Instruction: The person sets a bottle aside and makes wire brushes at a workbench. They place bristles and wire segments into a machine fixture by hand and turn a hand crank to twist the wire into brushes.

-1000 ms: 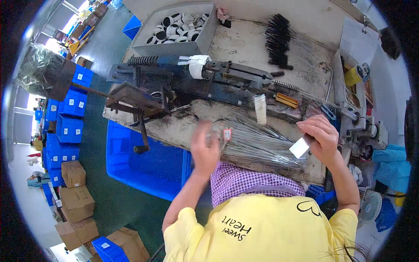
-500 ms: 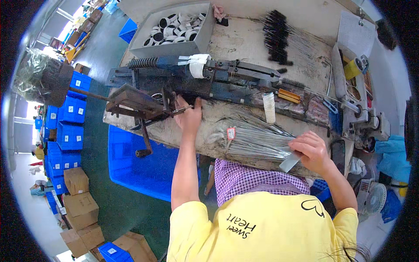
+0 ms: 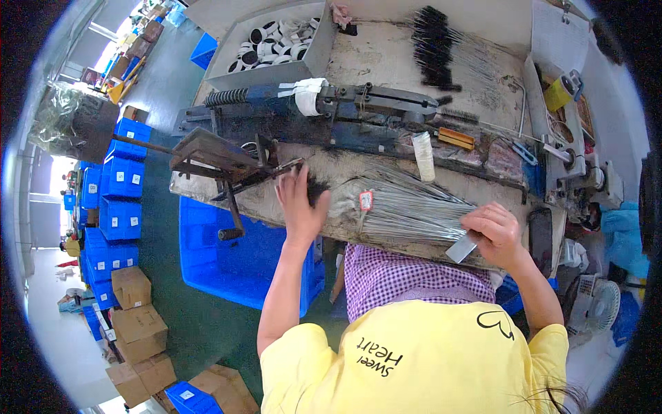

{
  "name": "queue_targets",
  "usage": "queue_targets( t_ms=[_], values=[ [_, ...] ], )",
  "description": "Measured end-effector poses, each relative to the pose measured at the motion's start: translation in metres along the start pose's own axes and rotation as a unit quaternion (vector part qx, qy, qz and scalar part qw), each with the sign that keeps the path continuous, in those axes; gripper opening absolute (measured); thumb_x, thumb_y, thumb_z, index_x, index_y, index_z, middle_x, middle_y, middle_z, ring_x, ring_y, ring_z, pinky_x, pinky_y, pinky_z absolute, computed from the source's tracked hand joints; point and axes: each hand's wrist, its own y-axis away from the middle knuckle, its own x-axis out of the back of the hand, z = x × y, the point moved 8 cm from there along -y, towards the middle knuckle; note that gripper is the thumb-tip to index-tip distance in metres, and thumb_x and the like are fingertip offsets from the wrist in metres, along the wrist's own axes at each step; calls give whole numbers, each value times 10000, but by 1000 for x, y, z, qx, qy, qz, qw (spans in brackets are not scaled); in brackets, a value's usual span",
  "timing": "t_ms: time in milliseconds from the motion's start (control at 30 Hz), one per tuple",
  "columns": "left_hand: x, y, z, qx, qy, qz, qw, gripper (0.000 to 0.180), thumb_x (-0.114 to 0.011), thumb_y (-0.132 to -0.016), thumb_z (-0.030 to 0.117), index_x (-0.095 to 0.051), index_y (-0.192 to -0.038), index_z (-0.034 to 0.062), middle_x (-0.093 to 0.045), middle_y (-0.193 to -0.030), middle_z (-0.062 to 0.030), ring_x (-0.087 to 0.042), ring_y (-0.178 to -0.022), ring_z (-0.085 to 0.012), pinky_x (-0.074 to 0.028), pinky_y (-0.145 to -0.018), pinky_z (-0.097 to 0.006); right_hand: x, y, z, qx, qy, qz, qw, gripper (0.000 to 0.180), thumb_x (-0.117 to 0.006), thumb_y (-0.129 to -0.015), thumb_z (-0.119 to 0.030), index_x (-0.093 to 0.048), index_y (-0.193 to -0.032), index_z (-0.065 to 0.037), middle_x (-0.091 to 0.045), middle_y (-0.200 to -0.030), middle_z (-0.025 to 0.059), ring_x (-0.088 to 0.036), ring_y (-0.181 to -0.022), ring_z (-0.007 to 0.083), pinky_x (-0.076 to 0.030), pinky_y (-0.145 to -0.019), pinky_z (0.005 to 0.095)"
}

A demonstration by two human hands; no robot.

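Observation:
My left hand (image 3: pixel 301 207) lies over the near edge of the bench, fingers stretched forward and thumb apart, below the crank machine (image 3: pixel 214 162). A tuft of dark bristles (image 3: pixel 317 188) shows between its thumb and fingers; it does not look gripped. A bundle of thin metal wires (image 3: pixel 414 217), with a small red-and-white tag (image 3: pixel 366 201) at its left end, lies between my hands. My right hand (image 3: pixel 493 233) is closed at the wires' right end, on a flat, pale grey strip (image 3: pixel 461 249). Whether it also pinches wire ends is hidden.
Behind stands a grey box (image 3: pixel 303 67) of white rings with dark centres. Finished-looking black twisted-wire brushes (image 3: pixel 433 52) lie at the back. A white roll (image 3: pixel 423 157) and a yellow block (image 3: pixel 456 138) sit by the long dark fixture. A blue crate (image 3: pixel 234 265) stands below left.
My left hand has drawn back from the crank machine toward the bench's near edge, its fingers now more in sight. My right hand stays at the wire ends with the strip. The view has shifted slightly.

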Motion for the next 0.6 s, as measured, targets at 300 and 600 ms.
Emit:
queue_targets(
  t_ms=[300, 600],
  values=[
    [-15, -14, -39, 43, -70, -45, 996, 368, -585, -910, 233, -576, -1225, 43, -522, -1315, -195, -396, -1315, -382, -212, -1122, -546, -3, 8, -15, 14, 8, 7, 1000, 300, -757, -574, 5, -673, -854, -62, -680, -815, 76, -649, -742, 266, -515, -686, 374],
    [0, 58, -44, -52, -116, 113, 985, 71, -615, -846, 58, -637, -894, 11, -610, -1030, -193, -565, -992, -375, -458, -881, -458, 11, 47, -1, -34, -19, 75, 996, 272, -743, -603, -6, -678, -864, -46, -676, -825, 88, -648, -755, 263, -514, -689, 370]
  ],
)
